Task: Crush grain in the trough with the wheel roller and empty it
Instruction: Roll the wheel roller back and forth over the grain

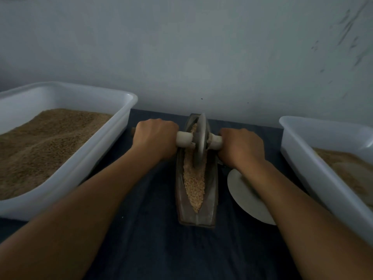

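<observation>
Here, 2 hands, left grip (pixel 154 138) & right grip (pixel 241 147) clamped on 1 wheel roller (pixel 199 138), 1 trough (pixel 195 217), 2 tubs (pixel 80 168).

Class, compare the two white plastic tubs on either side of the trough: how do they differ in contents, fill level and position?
The left tub holds darker brown, coarser-looking grain; the right tub holds paler, smoother-looking material. The left tub is heaped high, close to its rim at the back; the right tub's fill sits lower against its wall. The left tub shows nearly whole, while the right tub is cut off by the frame edge. Both are white, rectangular, open-topped, and stand on the dark cloth.
</observation>
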